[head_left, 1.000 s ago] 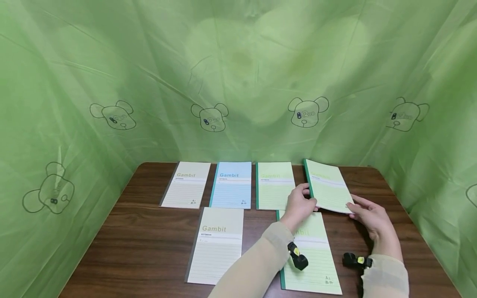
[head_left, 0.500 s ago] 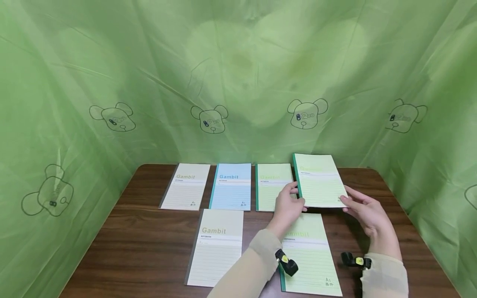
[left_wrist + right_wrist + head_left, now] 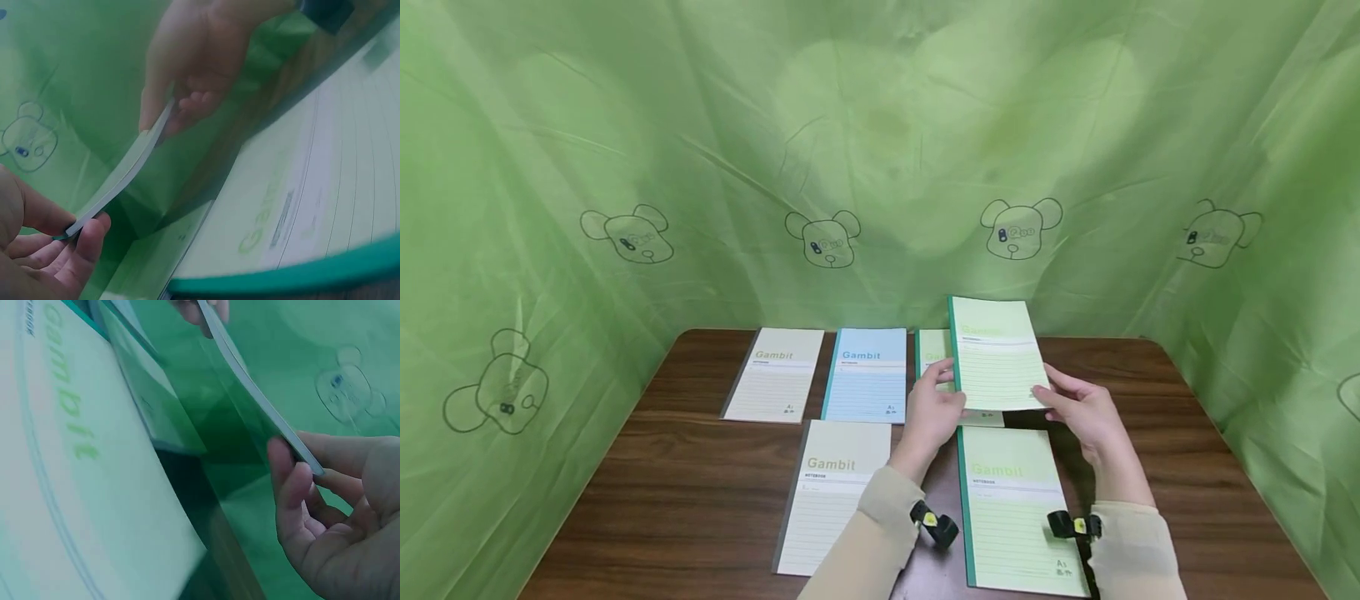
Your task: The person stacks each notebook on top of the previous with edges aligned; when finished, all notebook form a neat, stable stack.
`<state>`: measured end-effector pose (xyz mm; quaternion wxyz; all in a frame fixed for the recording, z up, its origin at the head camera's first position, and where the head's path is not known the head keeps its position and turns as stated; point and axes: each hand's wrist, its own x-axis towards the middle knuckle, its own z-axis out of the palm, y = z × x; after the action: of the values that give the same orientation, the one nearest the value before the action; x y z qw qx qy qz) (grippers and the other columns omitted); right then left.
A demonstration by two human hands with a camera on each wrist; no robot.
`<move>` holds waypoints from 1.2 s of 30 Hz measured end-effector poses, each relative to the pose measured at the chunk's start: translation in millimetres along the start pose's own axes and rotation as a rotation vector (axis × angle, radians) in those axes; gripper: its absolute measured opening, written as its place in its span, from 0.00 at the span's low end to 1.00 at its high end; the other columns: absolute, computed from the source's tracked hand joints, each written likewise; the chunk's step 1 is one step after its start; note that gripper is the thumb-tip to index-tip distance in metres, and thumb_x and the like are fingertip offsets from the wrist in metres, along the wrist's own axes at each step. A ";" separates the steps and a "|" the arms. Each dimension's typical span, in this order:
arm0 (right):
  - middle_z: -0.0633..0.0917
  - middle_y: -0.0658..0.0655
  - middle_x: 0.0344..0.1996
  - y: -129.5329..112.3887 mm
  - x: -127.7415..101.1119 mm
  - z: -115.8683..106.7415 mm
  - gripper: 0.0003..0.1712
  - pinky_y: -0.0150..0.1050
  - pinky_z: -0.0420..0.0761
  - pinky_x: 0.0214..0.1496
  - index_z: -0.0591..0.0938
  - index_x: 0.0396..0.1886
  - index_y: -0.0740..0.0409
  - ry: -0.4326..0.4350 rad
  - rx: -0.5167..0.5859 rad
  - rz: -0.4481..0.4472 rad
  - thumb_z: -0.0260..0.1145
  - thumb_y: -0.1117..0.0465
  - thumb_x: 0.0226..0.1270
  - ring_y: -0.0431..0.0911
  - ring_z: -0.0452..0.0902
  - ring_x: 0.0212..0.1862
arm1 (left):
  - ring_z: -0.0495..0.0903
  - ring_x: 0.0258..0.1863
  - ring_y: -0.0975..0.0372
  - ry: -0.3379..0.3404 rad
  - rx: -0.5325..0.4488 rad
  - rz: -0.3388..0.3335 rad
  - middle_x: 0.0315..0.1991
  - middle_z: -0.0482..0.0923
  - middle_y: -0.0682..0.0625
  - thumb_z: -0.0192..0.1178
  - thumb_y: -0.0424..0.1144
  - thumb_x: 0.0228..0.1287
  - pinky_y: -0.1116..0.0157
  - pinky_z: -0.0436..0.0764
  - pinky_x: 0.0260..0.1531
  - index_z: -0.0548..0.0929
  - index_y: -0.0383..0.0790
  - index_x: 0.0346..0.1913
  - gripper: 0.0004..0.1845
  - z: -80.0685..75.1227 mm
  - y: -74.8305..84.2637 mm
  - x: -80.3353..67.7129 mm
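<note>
A pale green notebook (image 3: 996, 354) with a dark green spine is held in the air above the table, over another green notebook (image 3: 934, 348) in the back row. My left hand (image 3: 936, 408) pinches its lower left corner and my right hand (image 3: 1075, 407) pinches its lower right corner. The left wrist view shows the lifted notebook (image 3: 119, 181) edge-on between my left thumb (image 3: 37, 212) and the right hand (image 3: 194, 69). In the right wrist view my right hand (image 3: 325, 512) grips the lifted notebook (image 3: 256, 394) at its edge.
On the brown table (image 3: 700, 492) lie a cream notebook (image 3: 775, 372), a blue notebook (image 3: 867, 372), a cream notebook (image 3: 831, 496) in front and a green notebook (image 3: 1011, 508) below my hands. Green sheeting (image 3: 880, 150) with bear drawings encloses the table.
Both hands have carried the green notebook from the back right of the table leftward and upward; it now hangs over the third notebook of the back row.
</note>
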<state>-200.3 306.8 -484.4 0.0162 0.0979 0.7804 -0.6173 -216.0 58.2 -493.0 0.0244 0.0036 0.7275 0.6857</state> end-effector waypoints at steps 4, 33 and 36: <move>0.89 0.45 0.50 -3.7 -0.4 13.6 0.37 0.35 0.86 0.45 0.76 0.80 0.49 0.014 -0.051 -0.021 0.76 0.51 0.76 0.36 0.82 0.44 | 0.88 0.36 0.61 -0.006 0.019 0.038 0.65 0.80 0.42 0.62 0.22 0.72 0.54 0.92 0.37 0.76 0.41 0.78 0.33 -13.6 -3.7 0.2; 0.86 0.57 0.53 9.9 6.3 58.0 0.41 0.35 0.80 0.47 0.71 0.84 0.52 -0.111 -0.198 -0.002 0.75 0.49 0.78 0.45 0.78 0.49 | 0.85 0.44 0.59 0.010 0.295 0.008 0.59 0.85 0.42 0.62 0.27 0.68 0.56 0.86 0.48 0.79 0.35 0.74 0.30 -58.5 -30.2 11.7; 0.86 0.59 0.55 12.2 7.3 58.8 0.41 0.35 0.81 0.47 0.71 0.85 0.52 -0.127 -0.179 0.001 0.74 0.51 0.78 0.44 0.79 0.47 | 0.86 0.47 0.57 0.005 0.321 0.001 0.60 0.86 0.41 0.62 0.28 0.70 0.54 0.87 0.50 0.79 0.35 0.74 0.29 -58.6 -32.5 11.7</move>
<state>-211.0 253.5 -511.1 0.0746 0.0572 0.8298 -0.5500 -229.1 -1.7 -522.4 0.0214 0.0059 0.8279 0.5604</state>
